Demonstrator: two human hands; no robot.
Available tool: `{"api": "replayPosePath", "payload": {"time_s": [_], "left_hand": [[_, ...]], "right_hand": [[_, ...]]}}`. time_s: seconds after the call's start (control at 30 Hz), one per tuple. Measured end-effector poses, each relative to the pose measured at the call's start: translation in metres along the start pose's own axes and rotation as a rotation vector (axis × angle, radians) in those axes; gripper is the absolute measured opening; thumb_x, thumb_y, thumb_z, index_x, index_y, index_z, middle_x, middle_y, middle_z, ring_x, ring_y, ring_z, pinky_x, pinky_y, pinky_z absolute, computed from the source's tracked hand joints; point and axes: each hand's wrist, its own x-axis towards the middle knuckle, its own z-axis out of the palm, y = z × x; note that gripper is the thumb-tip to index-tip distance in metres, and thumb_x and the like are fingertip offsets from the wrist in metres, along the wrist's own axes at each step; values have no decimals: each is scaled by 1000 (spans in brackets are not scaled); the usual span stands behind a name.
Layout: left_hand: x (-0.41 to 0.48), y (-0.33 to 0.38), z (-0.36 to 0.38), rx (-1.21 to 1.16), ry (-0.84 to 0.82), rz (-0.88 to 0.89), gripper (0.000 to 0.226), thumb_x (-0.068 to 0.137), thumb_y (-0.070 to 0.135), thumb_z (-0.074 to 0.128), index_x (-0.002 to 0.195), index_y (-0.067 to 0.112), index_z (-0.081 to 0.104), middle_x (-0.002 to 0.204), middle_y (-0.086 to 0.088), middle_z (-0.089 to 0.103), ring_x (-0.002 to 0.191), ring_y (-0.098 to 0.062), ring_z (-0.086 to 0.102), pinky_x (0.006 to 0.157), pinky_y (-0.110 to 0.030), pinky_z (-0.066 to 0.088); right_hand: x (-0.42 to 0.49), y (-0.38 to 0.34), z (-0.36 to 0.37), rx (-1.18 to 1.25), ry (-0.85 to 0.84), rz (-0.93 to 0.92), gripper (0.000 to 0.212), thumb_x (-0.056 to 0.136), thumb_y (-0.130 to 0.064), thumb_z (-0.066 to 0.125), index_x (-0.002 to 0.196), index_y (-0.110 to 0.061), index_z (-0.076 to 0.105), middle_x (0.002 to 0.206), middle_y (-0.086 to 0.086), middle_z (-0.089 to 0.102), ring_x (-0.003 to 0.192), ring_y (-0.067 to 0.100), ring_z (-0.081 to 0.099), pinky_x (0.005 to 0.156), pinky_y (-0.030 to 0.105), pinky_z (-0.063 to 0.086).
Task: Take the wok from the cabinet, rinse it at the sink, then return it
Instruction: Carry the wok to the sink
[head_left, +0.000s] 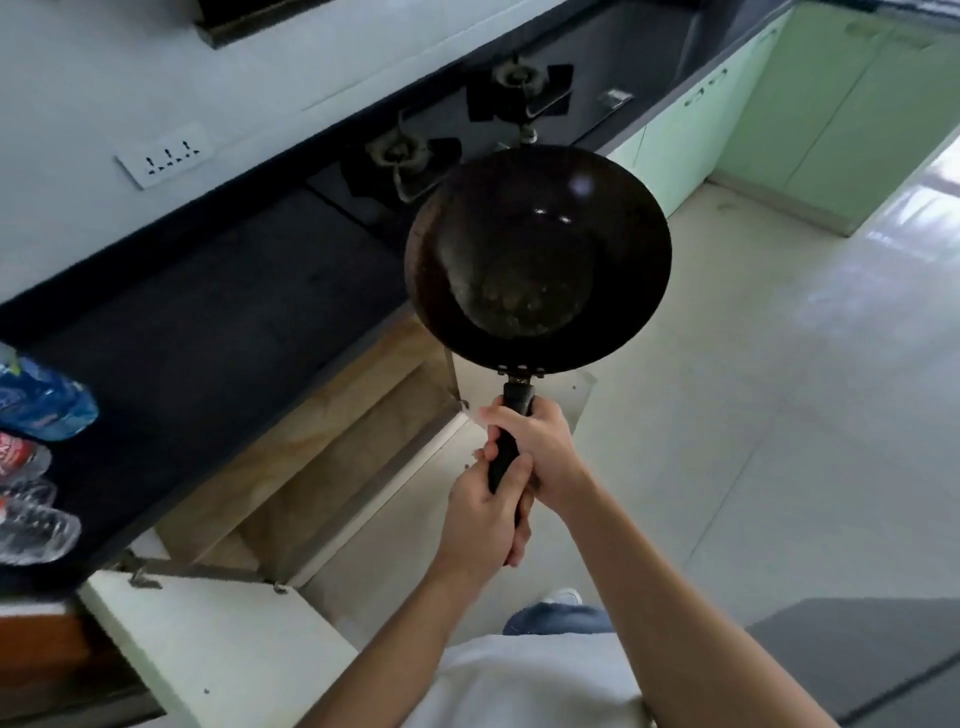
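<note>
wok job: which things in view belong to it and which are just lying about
Belongs to the job:
wok, held up by its handle
open cabinet under the counter

Just lying about:
plastic bottles on the counter
gas hob
wall socket

The wok (537, 260) is held out in front of the person, over the floor (779, 389), just right of the counter (208, 291). On its handle the right hand (535, 447) sits nearer the bowl and the left hand (485, 519) behind it. 2 burners (400, 156) sit on the counter beyond the wok. Bottles (41, 405) stand on the counter at far left, and a socket (165, 155) is on the wall above. Below the counter is the open cabinet (322, 441), with its door (208, 639) at lower left.
</note>
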Motion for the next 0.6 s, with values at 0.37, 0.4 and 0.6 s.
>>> {"api": "replayPosePath", "payload": {"time_s": [0.37, 0.4, 0.6], "left_hand": [[80, 28, 88, 68, -207, 12, 36, 100, 30, 50, 78, 2, 48, 50, -6, 39, 34, -17, 36, 34, -23, 31], [85, 28, 95, 90, -224, 18, 36, 99, 32, 51, 78, 4, 49, 50, -5, 40, 34, -16, 37, 35, -25, 32], [114, 37, 139, 195, -341, 55, 23, 98, 33, 51, 86, 16, 60, 49, 11, 50, 41, -8, 48, 43, -17, 38]], "right_hand": [[40, -56, -99, 98, 196, -91, 13, 87, -3, 68, 82, -4, 56, 60, 9, 55, 48, 20, 54, 66, 41, 58], [40, -58, -108, 114, 213, -99, 13, 88, -3, 68, 84, -4, 56, 60, 8, 55, 47, 20, 54, 66, 42, 58], [45, -78, -156, 177, 330, -155, 12, 91, -1, 66, 85, -4, 56, 61, 8, 55, 48, 19, 55, 62, 38, 59]]}}
